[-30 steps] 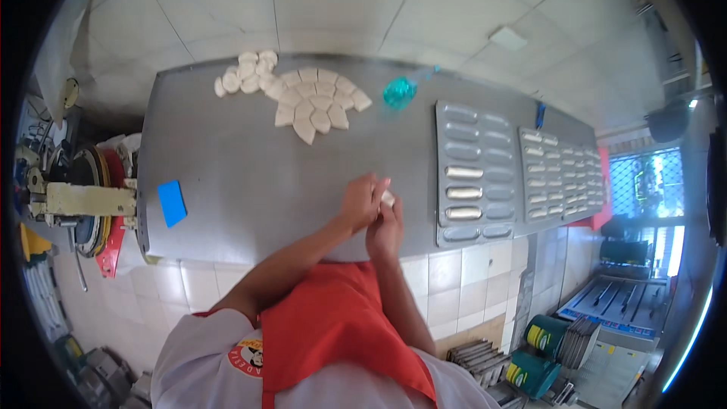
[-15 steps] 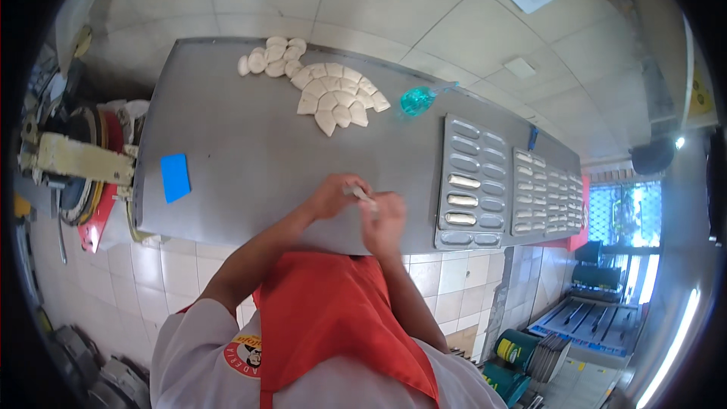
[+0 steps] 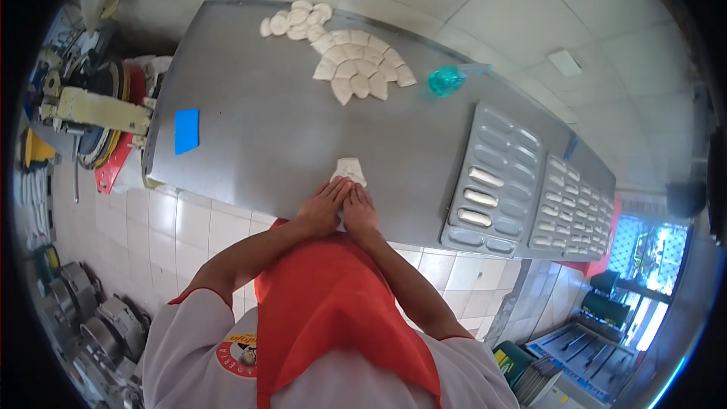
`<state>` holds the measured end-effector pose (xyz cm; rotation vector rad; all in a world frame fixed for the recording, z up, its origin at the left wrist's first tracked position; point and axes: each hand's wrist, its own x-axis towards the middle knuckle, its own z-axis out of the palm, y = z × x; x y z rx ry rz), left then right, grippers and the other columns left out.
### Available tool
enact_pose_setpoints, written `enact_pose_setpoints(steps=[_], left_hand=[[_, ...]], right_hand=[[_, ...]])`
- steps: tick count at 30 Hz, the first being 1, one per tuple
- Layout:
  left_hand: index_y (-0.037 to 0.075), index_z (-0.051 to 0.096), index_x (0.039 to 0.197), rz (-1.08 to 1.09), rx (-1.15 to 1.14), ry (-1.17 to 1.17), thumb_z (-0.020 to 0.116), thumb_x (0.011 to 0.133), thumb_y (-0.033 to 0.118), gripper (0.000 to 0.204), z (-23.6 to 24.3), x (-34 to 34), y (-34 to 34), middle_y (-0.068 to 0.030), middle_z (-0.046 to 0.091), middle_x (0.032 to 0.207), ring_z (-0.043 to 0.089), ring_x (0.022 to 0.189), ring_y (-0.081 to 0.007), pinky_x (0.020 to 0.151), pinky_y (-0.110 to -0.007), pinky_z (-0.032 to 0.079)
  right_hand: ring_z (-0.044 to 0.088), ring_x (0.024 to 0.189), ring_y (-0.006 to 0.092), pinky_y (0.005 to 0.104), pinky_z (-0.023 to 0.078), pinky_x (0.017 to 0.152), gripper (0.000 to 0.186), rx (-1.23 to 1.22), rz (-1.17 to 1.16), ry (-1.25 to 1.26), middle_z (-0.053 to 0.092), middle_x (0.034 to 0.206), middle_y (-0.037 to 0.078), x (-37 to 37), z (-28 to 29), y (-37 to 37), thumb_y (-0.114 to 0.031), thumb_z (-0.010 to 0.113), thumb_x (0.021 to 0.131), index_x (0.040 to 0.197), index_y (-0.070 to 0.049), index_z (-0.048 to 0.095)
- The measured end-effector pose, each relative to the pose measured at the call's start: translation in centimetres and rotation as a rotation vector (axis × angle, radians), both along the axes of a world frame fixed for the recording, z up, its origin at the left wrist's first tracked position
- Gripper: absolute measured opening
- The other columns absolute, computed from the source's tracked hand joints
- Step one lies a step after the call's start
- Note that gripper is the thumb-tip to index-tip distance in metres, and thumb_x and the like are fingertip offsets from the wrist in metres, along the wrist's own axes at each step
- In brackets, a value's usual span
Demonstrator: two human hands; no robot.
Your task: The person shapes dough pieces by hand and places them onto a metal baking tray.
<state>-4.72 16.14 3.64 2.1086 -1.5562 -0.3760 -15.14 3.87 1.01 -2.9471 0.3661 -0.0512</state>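
Note:
Both hands rest on a flattened, pale piece of dough point(image 3: 349, 166) at the front edge of the metal table point(image 3: 250, 106). My left hand point(image 3: 324, 204) lies on its near part with fingers stretched out flat. Beside it, my right hand point(image 3: 360, 212) also has its fingers extended and pressed down, covering the rest of the piece. Farther back lie a cluster of cut dough portions point(image 3: 360, 60) and a group of rounded pieces point(image 3: 299, 19).
A blue scraper point(image 3: 187, 130) lies at left, near a cream-coloured machine point(image 3: 102, 110). A teal bottle point(image 3: 447, 80) lies behind two moulded trays at right: one point(image 3: 500, 144) with a few dough rolls, another point(image 3: 556, 212) with several. Dark green containers point(image 3: 606, 310) stand beyond.
The dough that was between my fingers above the table is now down on the surface. Both hands have opened out flat onto it. The view has shifted, too.

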Motion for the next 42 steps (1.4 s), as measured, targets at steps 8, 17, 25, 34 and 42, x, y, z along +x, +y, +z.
enact_pose_setpoints(steps=[8,17,25,34,42], left_hand=[[0.001,0.066,0.099,0.262,-0.046,0.411,0.068,0.081,0.006,0.018,-1.6,8.1,-8.9,-0.0162,0.068,0.083,0.064,0.072,-0.0301,0.069,-0.043,0.051],[0.005,0.068,0.088,0.09,0.137,0.252,0.076,0.078,0.024,0.023,-0.2,8.9,-9.1,-0.013,0.062,0.086,0.062,0.084,-0.0327,0.075,-0.041,0.049],[0.004,0.067,0.092,0.022,-0.142,-0.026,0.078,0.073,0.027,0.031,-1.8,9.9,-7.6,-0.0115,0.062,0.08,0.063,0.08,-0.0315,0.076,-0.041,0.05],[0.005,0.068,0.092,-0.03,-0.145,0.128,0.08,0.069,0.025,0.033,-2.5,10.2,-7.9,-0.0116,0.063,0.081,0.061,0.071,-0.0297,0.07,-0.039,0.05],[0.005,0.061,0.074,-0.014,-0.125,0.251,0.084,0.066,0.027,0.033,-2.6,8.6,-5.5,-0.0096,0.056,0.068,0.056,0.065,-0.0277,0.062,-0.041,0.046]], right_hand=[[0.068,0.093,0.0334,0.0444,0.053,0.084,0.028,0.657,-0.252,-0.116,0.071,0.101,0.017,5.7,-3.9,-11.0,-0.019,0.062,0.084,0.11,-0.01,0.07],[0.056,0.116,0.0318,0.0524,0.038,0.102,0.034,0.623,-0.185,0.213,0.058,0.121,0.011,5.9,1.3,-10.8,-0.033,0.067,0.085,0.116,-0.018,0.066],[0.052,0.121,0.0286,0.0494,0.034,0.106,0.042,0.565,-0.172,0.068,0.055,0.125,0.011,5.8,1.1,-9.0,-0.032,0.067,0.085,0.125,-0.02,0.06],[0.051,0.122,0.0259,0.0473,0.031,0.107,0.042,0.566,-0.131,0.119,0.054,0.125,0.01,4.1,2.9,-9.2,-0.033,0.063,0.09,0.129,-0.021,0.058],[0.051,0.121,0.0232,0.0448,0.032,0.104,0.045,0.516,-0.088,0.046,0.058,0.123,0.007,2.2,2.6,-7.3,-0.041,0.063,0.088,0.129,-0.023,0.059]])
